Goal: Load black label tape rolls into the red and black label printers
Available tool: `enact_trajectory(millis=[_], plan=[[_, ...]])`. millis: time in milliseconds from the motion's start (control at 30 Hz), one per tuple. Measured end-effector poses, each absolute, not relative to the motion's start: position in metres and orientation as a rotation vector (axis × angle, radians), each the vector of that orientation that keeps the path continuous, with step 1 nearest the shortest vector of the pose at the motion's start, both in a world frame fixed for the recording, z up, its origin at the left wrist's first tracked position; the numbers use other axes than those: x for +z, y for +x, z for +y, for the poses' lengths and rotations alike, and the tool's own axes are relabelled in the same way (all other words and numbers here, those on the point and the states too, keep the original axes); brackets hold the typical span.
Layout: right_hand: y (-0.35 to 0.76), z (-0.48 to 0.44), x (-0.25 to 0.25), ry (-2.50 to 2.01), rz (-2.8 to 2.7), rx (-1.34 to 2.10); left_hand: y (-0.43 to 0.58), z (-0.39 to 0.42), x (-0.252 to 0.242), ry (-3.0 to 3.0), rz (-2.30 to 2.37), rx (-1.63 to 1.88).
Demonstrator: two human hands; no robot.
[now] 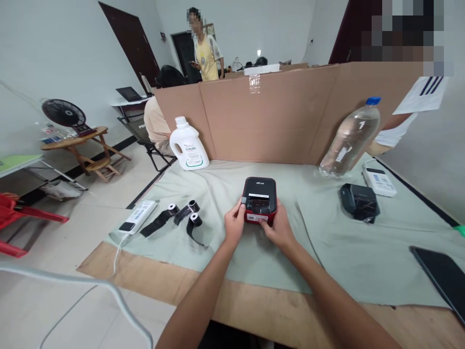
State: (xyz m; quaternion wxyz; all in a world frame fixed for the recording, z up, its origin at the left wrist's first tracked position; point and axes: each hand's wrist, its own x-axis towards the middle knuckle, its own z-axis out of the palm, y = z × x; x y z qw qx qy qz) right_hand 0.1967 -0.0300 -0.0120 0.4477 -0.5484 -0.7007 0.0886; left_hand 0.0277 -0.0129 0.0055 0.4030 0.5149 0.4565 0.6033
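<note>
- Our left hand (234, 224) is on the left side of the little printer (259, 196). Its fingers (239, 209) are bent tight against that side and grip it.
- Our right hand (278, 228) is on the front right corner of the printer. Its fingers curl around that corner and hold it too.
- The printer is red and black. It sits on the green cloth (327, 242) that covers the counter (254, 305), between our two hands.
- A white label (257, 218) shows at the front of the printer. We think our right thumb touches it, but it is too small to be sure.
- Left of the printer lie three black rolls (185, 215), near it. Further left is a white power strip (138, 216).
- Behind the printer and to its left stands a white jug (189, 145).
- Behind the printer stands a cardboard wall (283, 116).
- Right of the printer lies a black box (359, 201), apart from it. Behind that box, a clear bottle (350, 138) leans on the wall.
- Far right of the printer, at the counter's edge, lies a dark flat screen (441, 274).
- Far behind the printer, past the wall, a person in a yellow shirt (207, 58) stands.
</note>
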Motion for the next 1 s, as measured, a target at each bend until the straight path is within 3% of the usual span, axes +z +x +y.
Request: enact_trajectory(millis=[333, 633, 1000], plan=[[0.195, -0.033, -0.016, -1.348, -1.698, 0.229, 0.024, -0.016, 0.004, 1.422, 1.211, 1.494], [0.203, -0.034, -0.010, -1.194, -1.688, 0.190, 0.011, -0.010, 0.006, 2.148, 1.350, 1.608], [0.217, -0.016, 0.001, -1.167, -1.664, 0.288, 0.010, -0.007, -0.003, 2.157, 1.251, 1.584]])
